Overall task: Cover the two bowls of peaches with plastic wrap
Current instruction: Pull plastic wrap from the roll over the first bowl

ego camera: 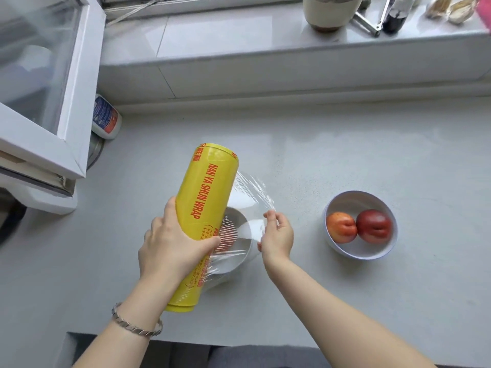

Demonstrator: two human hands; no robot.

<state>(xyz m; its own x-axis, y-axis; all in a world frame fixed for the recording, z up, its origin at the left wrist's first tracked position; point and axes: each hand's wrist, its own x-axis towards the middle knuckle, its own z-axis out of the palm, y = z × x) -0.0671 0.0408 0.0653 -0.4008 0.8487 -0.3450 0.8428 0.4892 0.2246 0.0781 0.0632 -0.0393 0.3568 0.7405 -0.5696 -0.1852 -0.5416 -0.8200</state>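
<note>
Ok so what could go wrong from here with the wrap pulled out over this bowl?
1. The right hand pinches the film near one edge only, and the film looks wrinkled beside the roll, so it may fold and cling to itself.
2. No cutter shows on the roll that the left hand grips. Tearing by hand could leave a ragged sheet or tug the bowl beneath.

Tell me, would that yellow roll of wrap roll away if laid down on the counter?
Probably: the yellow roll is a smooth cylinder, so lying on the counter it could roll. It looks thick, likely heavy; the left hand reaches only partway round it. Stood on end, it might tip.
</note>
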